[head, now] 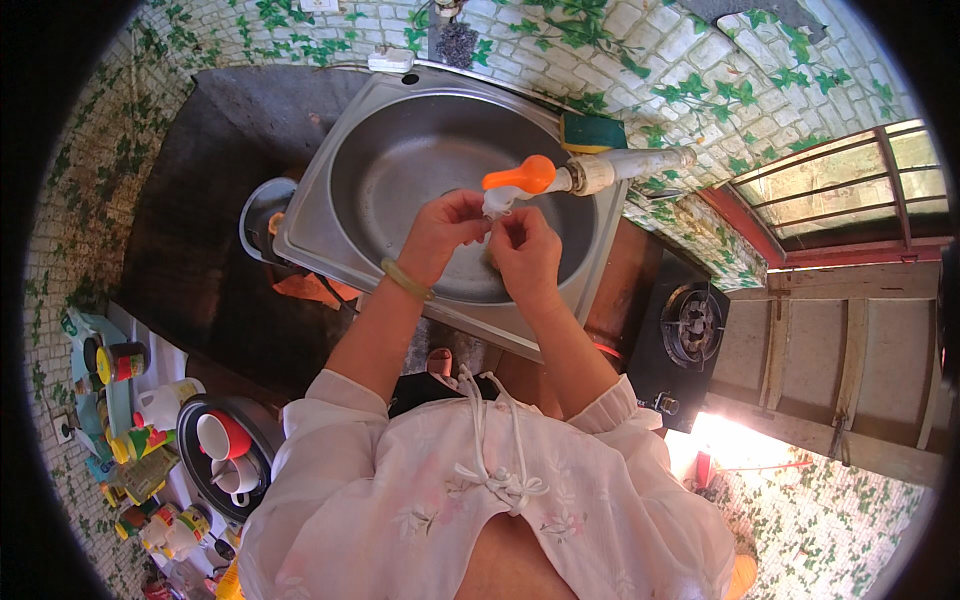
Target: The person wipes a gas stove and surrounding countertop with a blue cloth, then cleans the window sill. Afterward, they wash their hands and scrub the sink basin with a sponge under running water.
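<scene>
Over a stainless-steel sink (390,172) both my hands meet just below the spout of a white plastic tap (501,199) with an orange lever handle (525,176). My left hand (450,225), a pale green bangle (406,280) on its wrist, has thumb and fingertips pinched together beside the spout end. Close against it, my right hand (526,244) is pinched too. Something small and whitish shows between the fingertips; what it is, and which hand grips it, cannot be made out. A small brownish patch is partly hidden behind my right hand.
A green and yellow sponge (592,133) lies at the sink's back right corner, near the white pipe (637,165). Left of the sink is a metal pot (259,214). A black gas stove (675,345) stands at right. Mugs (223,435) sit in a dark basin (196,480) at lower left.
</scene>
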### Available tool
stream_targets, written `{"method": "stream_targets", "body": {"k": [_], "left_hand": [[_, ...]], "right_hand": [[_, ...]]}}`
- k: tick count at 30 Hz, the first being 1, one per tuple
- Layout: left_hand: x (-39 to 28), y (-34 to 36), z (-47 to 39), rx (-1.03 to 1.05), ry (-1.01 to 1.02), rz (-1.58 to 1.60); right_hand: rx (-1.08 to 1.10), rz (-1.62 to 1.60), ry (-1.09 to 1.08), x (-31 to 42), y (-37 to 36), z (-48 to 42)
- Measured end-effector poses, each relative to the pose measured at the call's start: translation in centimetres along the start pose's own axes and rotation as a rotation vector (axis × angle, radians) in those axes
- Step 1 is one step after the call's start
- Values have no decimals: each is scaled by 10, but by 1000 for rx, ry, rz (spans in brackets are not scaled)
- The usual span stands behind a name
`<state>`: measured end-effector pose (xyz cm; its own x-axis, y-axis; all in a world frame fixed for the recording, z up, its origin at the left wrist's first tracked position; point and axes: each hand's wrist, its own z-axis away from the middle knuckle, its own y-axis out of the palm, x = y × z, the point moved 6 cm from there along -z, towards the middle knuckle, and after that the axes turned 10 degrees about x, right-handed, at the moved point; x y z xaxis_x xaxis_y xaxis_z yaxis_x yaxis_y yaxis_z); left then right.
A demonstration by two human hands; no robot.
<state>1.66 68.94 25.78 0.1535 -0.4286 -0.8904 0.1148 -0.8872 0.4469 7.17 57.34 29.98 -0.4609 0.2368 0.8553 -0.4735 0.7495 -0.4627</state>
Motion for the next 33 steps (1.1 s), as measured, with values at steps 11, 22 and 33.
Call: {"method": "stream_targets", "body": {"k": [11, 22, 33], "left_hand": [[0, -1, -1, -2, 28, -30], [-1, -1, 1, -22, 8, -4], [-5, 3, 1, 2, 58, -5]], "right_hand": [[153, -480, 289, 0, 8, 11], [-3, 205, -95, 19, -4, 12], [125, -193, 240, 0, 9, 4]]}}
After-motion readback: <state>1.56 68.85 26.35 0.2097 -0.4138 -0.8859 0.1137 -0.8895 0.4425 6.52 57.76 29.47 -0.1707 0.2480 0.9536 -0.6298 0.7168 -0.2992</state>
